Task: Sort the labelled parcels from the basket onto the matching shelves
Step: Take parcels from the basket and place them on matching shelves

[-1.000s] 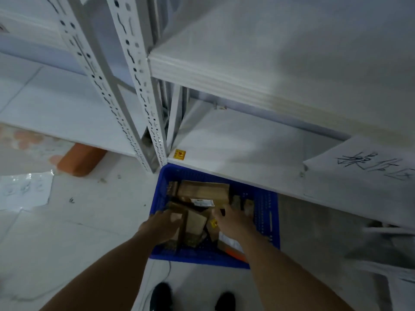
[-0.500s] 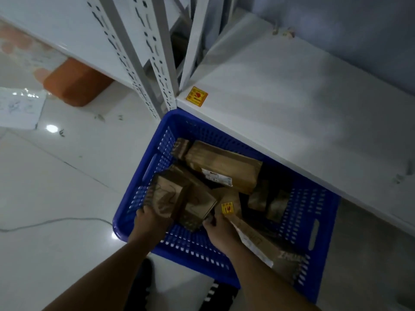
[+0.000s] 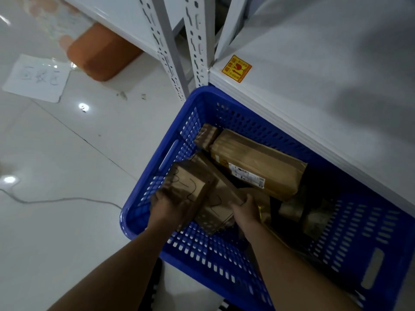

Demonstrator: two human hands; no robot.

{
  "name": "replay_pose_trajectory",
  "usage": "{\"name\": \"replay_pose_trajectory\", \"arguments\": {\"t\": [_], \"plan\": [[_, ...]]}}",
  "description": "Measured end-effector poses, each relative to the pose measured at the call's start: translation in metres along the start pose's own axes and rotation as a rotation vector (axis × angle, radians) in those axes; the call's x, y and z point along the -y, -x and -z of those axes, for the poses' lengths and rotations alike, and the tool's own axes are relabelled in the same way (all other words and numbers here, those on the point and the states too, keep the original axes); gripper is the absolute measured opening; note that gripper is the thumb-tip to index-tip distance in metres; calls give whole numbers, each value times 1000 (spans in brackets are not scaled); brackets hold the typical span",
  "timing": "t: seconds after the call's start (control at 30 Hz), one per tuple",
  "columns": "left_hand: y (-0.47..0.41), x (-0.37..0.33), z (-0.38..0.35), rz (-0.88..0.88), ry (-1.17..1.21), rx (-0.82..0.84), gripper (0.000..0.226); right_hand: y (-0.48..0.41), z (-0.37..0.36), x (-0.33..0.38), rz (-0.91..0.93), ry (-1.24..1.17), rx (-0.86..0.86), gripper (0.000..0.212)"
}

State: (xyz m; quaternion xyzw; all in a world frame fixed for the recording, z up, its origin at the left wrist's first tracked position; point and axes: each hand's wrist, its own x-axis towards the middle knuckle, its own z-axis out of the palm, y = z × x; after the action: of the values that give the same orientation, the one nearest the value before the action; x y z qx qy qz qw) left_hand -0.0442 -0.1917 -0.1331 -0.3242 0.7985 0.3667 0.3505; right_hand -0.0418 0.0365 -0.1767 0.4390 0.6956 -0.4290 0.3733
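A blue slotted basket (image 3: 202, 254) stands on the floor against the low white shelf (image 3: 314, 86). Several brown parcels lie inside. My left hand (image 3: 167, 205) grips a small brown parcel (image 3: 187, 184) with black handwriting, tilted at the basket's left side. Beside it, my right hand (image 3: 246, 209) holds the edge of a second marked parcel (image 3: 215, 205). Behind them lies a long parcel (image 3: 258, 164) with a white printed label. Darker small parcels (image 3: 314, 218) sit on the right.
Perforated white shelf uprights (image 3: 197, 41) rise just behind the basket. A yellow fragile sticker (image 3: 237, 68) marks the shelf's corner. An orange block (image 3: 101, 55) and a handwritten paper sheet (image 3: 37, 78) lie on the tiled floor at left, with a thin cable (image 3: 56, 199) nearby.
The view has dropped and closed in on the basket. My left hand has lifted the small parcel slightly. My right hand has shifted from the yellow-stickered parcel to the marked one.
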Motion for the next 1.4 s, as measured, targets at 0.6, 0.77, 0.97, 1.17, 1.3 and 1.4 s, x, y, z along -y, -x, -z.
{"name": "replay_pose_trajectory", "arguments": {"t": [0.6, 0.77, 0.97, 1.17, 1.3, 1.4], "plan": [[14, -38, -23, 137, 296, 112, 76, 38, -26, 12, 69, -185, 23, 75], [32, -52, -21, 108, 426, 237, 50, 65, 7, 23, 18, -272, 122, 85], [71, -90, 16, 124, 479, 450, 59, 127, 53, 31, 9, -346, 123, 84], [156, -183, 57, -49, 276, 667, 73, 230, 129, 57, 79, -633, 60, 73], [236, -254, 79, -244, 162, 779, 73, 331, 193, 71, 143, -755, -35, 51], [320, -297, 94, -361, 67, 849, 68, 413, 235, 61, 176, -840, -183, 62]]}}
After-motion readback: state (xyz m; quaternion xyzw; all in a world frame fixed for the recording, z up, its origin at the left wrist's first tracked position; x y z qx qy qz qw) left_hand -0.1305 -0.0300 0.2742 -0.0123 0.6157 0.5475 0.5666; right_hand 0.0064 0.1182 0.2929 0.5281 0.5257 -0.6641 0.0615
